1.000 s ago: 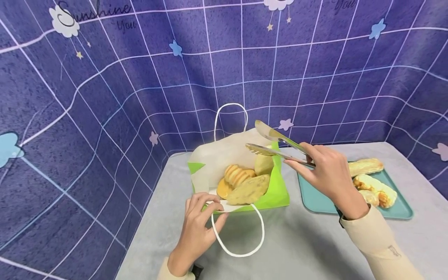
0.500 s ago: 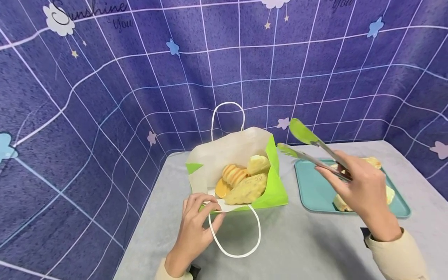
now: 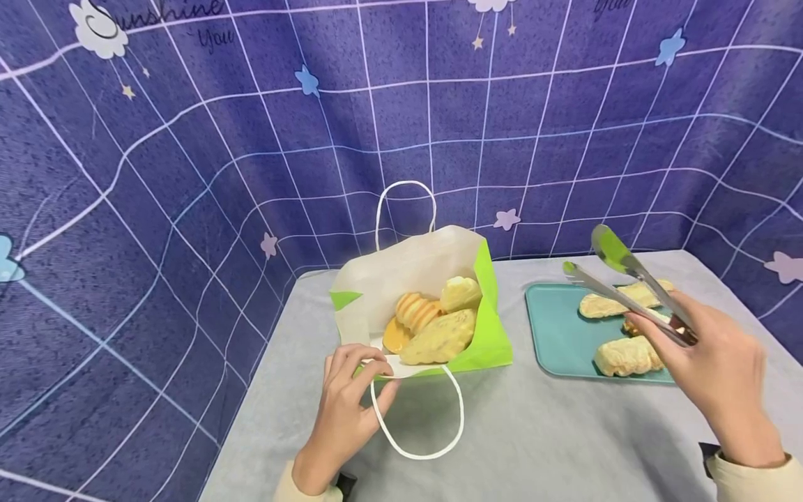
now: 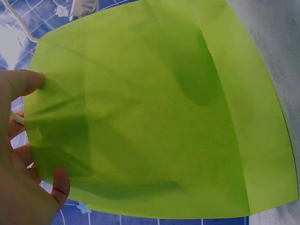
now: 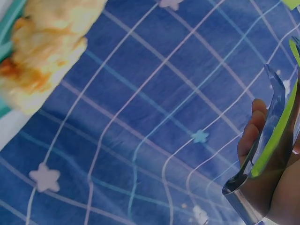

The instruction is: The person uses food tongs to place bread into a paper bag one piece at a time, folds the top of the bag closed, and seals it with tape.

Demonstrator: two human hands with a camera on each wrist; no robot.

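My left hand [image 3: 351,397] pinches the near rim of a green paper bag [image 3: 492,341] with a white inside; in the left wrist view the thumb and fingers lie on either side of the green bag wall [image 4: 140,117]. Several breads show in the bag's mouth: a speckled yellow one [image 3: 439,338], a ridged roll [image 3: 416,312] and a pale piece [image 3: 461,293]. Metal tongs [image 3: 627,293] are gripped in my right hand [image 3: 718,362], their arms spread with nothing between the tips. Below and behind them, a teal tray [image 3: 552,341] carries a long bread [image 3: 605,305] and a pale roll [image 3: 627,357].
White cord handles stand at the bag's back [image 3: 406,184] and hang over its front [image 3: 426,457]. A grey tabletop [image 3: 533,432] lies under everything. Blue grid-patterned cloth [image 3: 401,118] rises behind the table and along the left. Part of the tray is hidden behind my right hand.
My right hand has carried the spread tongs from over the bag rightward to above the tray. The pale piece, earlier behind the tongs, shows in the bag. My left hand keeps its pinch.
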